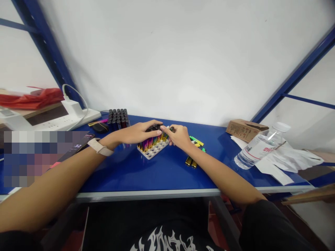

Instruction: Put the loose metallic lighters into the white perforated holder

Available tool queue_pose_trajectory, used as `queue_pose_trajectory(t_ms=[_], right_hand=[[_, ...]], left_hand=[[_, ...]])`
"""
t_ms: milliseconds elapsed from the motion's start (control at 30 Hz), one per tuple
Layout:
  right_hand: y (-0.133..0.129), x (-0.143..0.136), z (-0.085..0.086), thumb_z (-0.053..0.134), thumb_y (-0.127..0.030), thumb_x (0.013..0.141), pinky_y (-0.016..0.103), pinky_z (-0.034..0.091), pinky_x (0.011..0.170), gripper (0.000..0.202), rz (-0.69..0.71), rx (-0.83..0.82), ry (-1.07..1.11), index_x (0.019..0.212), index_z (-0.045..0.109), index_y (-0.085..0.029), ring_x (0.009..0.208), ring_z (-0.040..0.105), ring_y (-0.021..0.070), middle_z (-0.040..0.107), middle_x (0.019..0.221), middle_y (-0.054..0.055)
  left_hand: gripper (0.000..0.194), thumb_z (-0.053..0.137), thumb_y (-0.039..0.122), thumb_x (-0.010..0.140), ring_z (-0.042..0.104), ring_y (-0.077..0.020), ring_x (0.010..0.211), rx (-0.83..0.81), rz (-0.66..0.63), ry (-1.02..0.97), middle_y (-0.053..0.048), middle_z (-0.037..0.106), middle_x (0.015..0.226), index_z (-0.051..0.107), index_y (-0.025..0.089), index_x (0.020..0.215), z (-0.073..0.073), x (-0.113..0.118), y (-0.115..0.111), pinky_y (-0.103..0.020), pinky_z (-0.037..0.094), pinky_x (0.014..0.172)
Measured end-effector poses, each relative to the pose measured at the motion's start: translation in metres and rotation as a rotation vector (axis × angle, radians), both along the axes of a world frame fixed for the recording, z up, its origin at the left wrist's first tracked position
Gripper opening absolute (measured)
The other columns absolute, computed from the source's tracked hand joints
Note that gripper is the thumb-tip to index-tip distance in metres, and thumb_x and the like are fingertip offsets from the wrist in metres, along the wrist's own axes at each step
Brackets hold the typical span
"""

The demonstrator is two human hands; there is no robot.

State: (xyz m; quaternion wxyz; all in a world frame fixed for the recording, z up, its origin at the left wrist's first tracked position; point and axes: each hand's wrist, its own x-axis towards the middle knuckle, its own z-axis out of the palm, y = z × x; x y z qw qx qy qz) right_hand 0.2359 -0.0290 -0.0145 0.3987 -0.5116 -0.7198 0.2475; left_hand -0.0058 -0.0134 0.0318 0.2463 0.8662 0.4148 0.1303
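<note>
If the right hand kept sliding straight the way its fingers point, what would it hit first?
The right hand points left, so it would likely first meet the lighters in the white tray, then the left hand.

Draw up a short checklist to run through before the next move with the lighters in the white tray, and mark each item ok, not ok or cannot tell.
1. White tray lies flat on the blue table: ok.
2. Left hand rests over the rainbow lighters in the tray: ok.
3. Right hand touches the tray's right end: ok.
4. Every slot in the tray filled: not ok, the near slots show empty.
5. Loose lighters lie close beside the right hand: ok.
6. Whether the right fingertips pinch a lighter: cannot tell.
</note>
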Motion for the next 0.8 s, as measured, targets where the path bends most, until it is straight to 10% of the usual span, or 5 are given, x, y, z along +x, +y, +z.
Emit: queue_pose_trajectory(t_ms=[300, 600, 800], right_hand=[[0.008, 0.0, -0.001, 0.038, -0.082, 0.112, 0.035, 0.044, 0.075, 0.075, -0.032, 0.025, -0.301, 0.07, 0.06, -0.024, 0.08, 0.073, 0.0261, 0.075, 0.076, 0.008], [0.021, 0.018, -0.005, 0.022, -0.057, 0.122, 0.042, 0.05, 0.108, 0.063, 0.073, 0.17, -0.301, 0.114, 0.074, -0.023, 0.127, 0.073, 0.0319, 0.081, 0.129, 0.014], [0.02, 0.022, -0.009, 0.022, -0.064, 0.121, 0.04, 0.051, 0.09, 0.063, 0.225, -0.012, -0.386, 0.095, 0.064, -0.025, 0.097, 0.074, 0.03, 0.078, 0.1, 0.008]], left_hand=[[0.092, 0.047, 0.087, 0.102, 0.059, -0.0391, 0.154, -0.03, 0.008, -0.008, -0.009, 0.056, 0.177, 0.047, 0.03, 0.174, 0.004, 0.001, -0.004, -0.047, 0.052, 0.122], [0.096, 0.048, 0.089, 0.101, 0.06, -0.038, 0.153, -0.034, 0.023, -0.007, -0.01, 0.056, 0.177, 0.043, 0.029, 0.176, 0.003, 0.001, -0.004, -0.047, 0.051, 0.123], [0.099, 0.047, 0.091, 0.099, 0.061, -0.0393, 0.153, -0.048, 0.041, 0.006, -0.01, 0.055, 0.177, 0.043, 0.03, 0.177, 0.003, 0.001, -0.006, -0.047, 0.053, 0.121]])
